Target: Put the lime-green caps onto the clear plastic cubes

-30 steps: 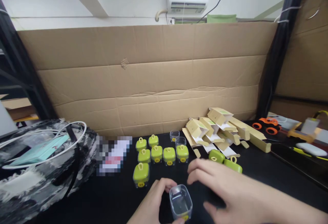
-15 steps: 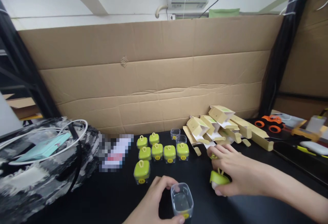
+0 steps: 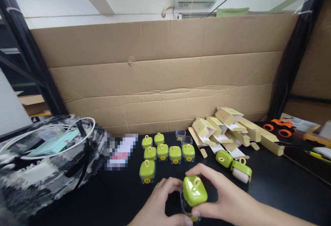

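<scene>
Green lid [image 3: 194,191] now over clear box [image 3: 184,203]

Bare black tabletop [image 3: 271,188] is left open right of the hands. Passage ahead is blocked by capped green boxes [image 3: 165,150]; far right by folded cartons [image 3: 227,126]; left by a patterned bag [image 3: 46,164].

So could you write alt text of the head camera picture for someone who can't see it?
Two bare hands, left hand and right hand, press a green lid onto a small clear box over a black table. Behind them stand finished green-lidded boxes, folded cardboard cartons and a cardboard wall.
</scene>
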